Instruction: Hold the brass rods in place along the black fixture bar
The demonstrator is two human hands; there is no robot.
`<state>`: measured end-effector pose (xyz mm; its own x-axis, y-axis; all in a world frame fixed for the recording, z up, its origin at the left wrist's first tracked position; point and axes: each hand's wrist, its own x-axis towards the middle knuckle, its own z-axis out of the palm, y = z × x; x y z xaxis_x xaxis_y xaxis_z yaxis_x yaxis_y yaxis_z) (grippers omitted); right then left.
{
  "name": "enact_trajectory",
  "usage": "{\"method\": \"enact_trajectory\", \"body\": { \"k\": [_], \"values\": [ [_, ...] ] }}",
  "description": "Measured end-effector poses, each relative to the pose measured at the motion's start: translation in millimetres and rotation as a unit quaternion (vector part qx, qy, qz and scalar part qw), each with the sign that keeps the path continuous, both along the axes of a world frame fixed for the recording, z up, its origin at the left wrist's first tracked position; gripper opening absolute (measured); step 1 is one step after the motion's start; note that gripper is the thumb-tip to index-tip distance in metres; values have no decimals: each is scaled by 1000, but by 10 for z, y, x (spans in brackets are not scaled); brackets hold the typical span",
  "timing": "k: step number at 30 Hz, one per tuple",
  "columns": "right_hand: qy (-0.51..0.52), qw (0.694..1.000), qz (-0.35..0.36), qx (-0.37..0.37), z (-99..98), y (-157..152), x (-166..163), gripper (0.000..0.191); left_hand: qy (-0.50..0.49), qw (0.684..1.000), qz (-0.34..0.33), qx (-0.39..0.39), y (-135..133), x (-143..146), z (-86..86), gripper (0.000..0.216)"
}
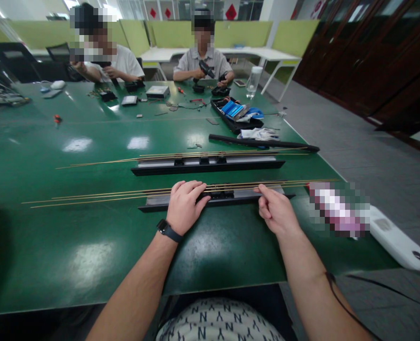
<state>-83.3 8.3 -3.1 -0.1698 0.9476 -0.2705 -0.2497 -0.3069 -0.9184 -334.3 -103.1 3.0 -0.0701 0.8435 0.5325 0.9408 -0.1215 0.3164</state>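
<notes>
The near metal rail [245, 195], pale inside with a black front edge and black blocks in its middle, lies across the table in front of me. Several long thin brass-coloured rods [99, 195] run along its top and stick out past both ends. My left hand [187, 203], a watch on its wrist, wraps over the rods and rail left of the blocks, thumb towards the front. My right hand [275, 206] is at the rail's right part, fingers curled, with the index fingertip against the rods. Whatever lies under the curled fingers is hidden.
A second rail [210, 166] with rods lies just beyond. Behind it are a black bar [263, 142], gloves [259, 134] and a black tray [236, 124]. A white device [396, 237] is at the right edge. Two people work across the green table [89, 260].
</notes>
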Motion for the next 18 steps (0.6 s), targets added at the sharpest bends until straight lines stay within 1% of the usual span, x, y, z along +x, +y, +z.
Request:
{"method": "enact_trajectory", "body": {
  "k": [4, 10, 14, 18],
  "values": [
    [-8, 999, 36, 5, -2, -34, -46, 40, 3, 1000, -1, 2, 1, 2, 0, 28],
    [-5, 998, 61, 2, 15, -57, -88, 43, 9, 1000, 2, 3, -1, 2, -3, 29],
    [-4, 998, 56, 6, 32, -63, -95, 41, 9, 1000, 1, 6, 4, -1, -3, 29],
    [4, 999, 35, 14, 21, -52, -73, 38, 9, 1000, 3, 4, 6, -3, -6, 29]
  ]
}}
